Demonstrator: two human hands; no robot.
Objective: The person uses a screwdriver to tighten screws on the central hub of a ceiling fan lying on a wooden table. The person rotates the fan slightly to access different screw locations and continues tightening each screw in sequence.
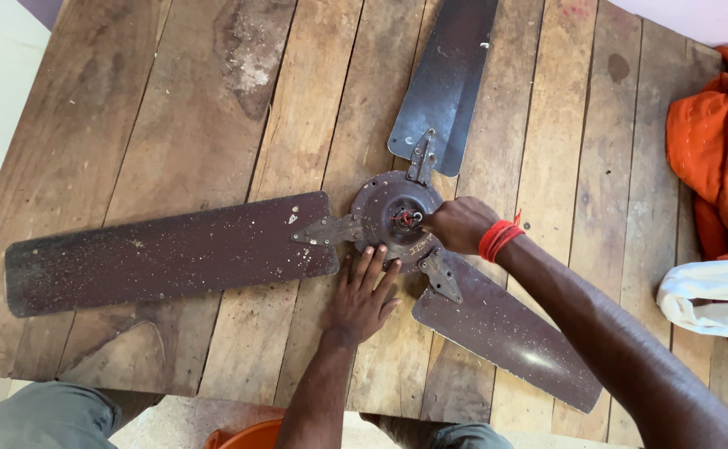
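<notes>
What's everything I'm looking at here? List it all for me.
ceiling fan: one, dark brown, dusty, lying flat in the middle of the table
fan blades: three, brown, spread left, up and lower right
wooden table: one, worn brown planks, fills the view
orange cloth: one, bunched at the right edge
white cloth: one, on the right, below the orange cloth
orange bucket: one, partly seen under the near edge
red thread band: one, on the right wrist
left hand: flat, fingers touching the fan hub's rim
right hand: at the hub's centre; grip unclear

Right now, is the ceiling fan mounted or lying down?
Lying down: the ceiling fan rests flat on the wooden table, blades spread.
</notes>
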